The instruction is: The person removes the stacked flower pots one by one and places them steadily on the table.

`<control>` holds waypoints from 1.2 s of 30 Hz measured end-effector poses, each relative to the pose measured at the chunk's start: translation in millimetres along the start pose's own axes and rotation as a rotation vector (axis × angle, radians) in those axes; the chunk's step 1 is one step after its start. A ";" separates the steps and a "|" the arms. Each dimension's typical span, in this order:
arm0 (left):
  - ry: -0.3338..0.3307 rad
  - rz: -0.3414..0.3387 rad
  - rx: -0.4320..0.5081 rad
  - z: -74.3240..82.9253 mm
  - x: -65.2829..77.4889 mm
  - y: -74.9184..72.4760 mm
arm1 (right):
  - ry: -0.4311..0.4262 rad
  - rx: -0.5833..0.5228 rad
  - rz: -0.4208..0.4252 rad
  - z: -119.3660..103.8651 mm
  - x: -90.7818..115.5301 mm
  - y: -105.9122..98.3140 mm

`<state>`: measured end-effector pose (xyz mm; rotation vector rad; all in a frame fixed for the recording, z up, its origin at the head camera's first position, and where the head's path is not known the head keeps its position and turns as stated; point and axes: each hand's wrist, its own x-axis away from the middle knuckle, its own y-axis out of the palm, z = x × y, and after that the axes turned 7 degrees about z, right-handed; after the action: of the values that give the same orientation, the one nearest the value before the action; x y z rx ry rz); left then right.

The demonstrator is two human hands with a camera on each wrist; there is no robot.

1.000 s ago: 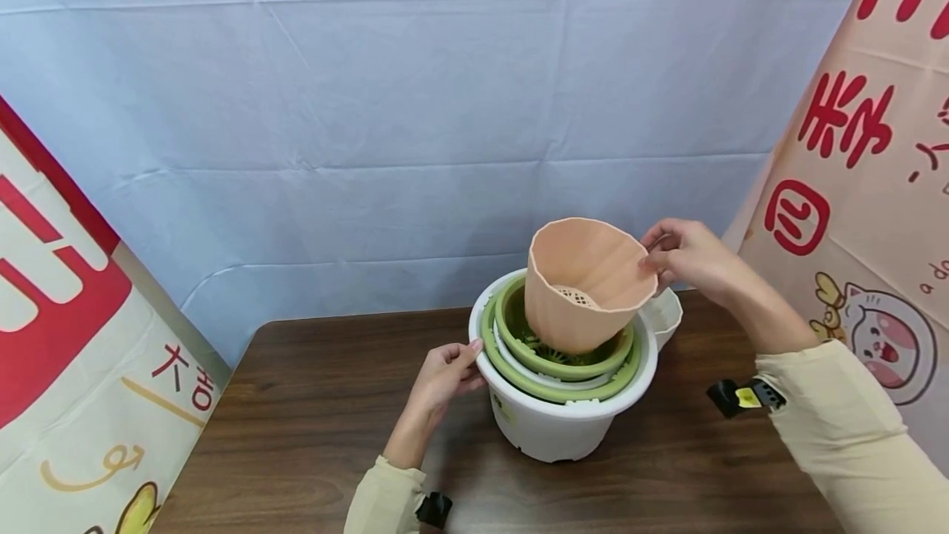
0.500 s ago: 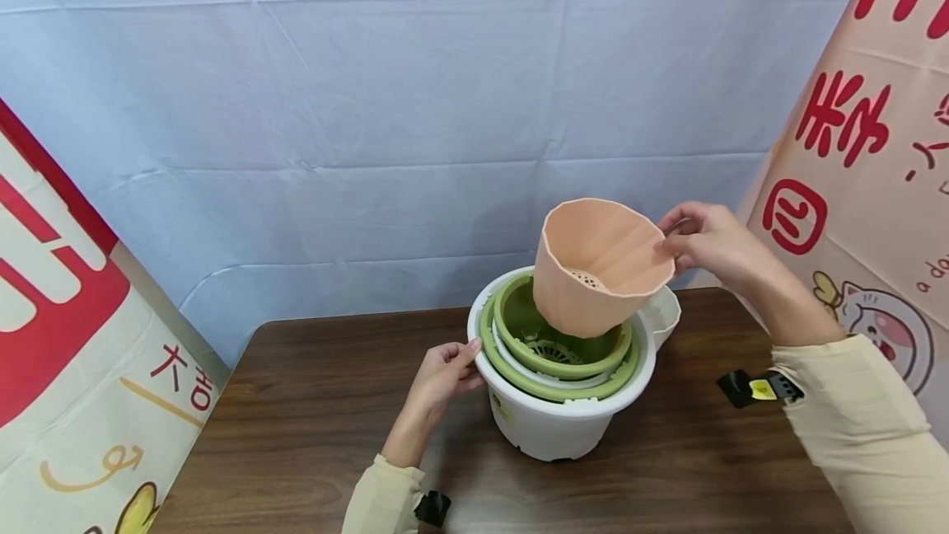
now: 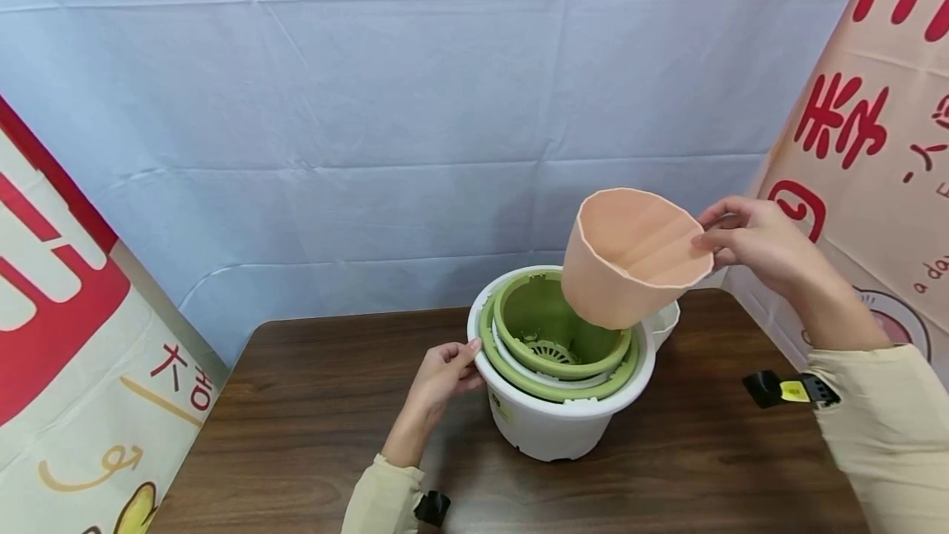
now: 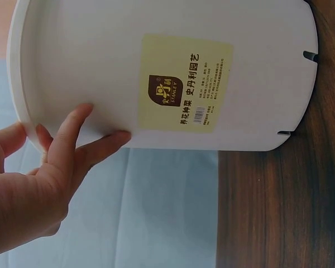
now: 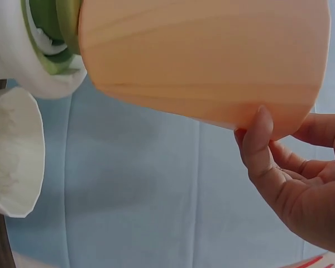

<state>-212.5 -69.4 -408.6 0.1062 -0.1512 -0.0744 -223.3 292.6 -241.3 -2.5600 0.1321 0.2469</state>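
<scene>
A peach-coloured flower pot (image 3: 608, 287) hangs tilted above the right side of a nested stack. My right hand (image 3: 764, 241) pinches its rim, thumb inside and fingers outside. Below, a large white flower pot (image 3: 549, 431) stands upright on the table, with green and white pots nested in it; the innermost green pot (image 3: 534, 311) has a slotted bottom. My left hand (image 3: 442, 377) pinches the white pot's left rim. In the left wrist view, its fingers lie against the wall near a yellow label (image 4: 184, 84).
A small white pot (image 3: 665, 320) with a wavy rim stands behind and right of the stack, partly hidden. The brown wooden table (image 3: 334, 402) ends at a pale blue cloth (image 3: 296, 105). Printed cloths hang at both sides.
My right hand has lifted the peach pot up and to the right, out of the innermost green pot, uncovering its slotted bottom. My left hand has stayed on the white rim.
</scene>
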 end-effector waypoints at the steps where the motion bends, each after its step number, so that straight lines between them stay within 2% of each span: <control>1: -0.004 0.002 0.001 0.3 0.1 0.0 | 0.005 -0.004 0.006 2.2 0.2 -1.9; 8: 0.002 -0.005 0.008 0.1 -0.3 -0.4 | 0.019 -0.009 0.061 14.0 3.8 -14.0; 14: -0.013 -0.001 0.005 0.1 -0.4 0.0 | 0.030 -0.118 0.062 26.8 6.1 -26.5; 17: -0.013 0.001 -0.002 0.1 -0.1 -0.1 | 0.044 -0.129 0.068 33.1 7.4 -32.6; 26: -0.016 0.005 -0.005 0.7 0.4 0.4 | 0.114 0.069 0.128 50.8 15.6 -43.7; 36: -0.017 0.004 -0.005 0.3 0.1 0.3 | 0.165 0.178 0.146 69.0 26.3 -52.6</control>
<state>-212.4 -69.2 -408.2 0.1003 -0.1684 -0.0713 -200.1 373.1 -276.1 -2.3933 0.3868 0.0746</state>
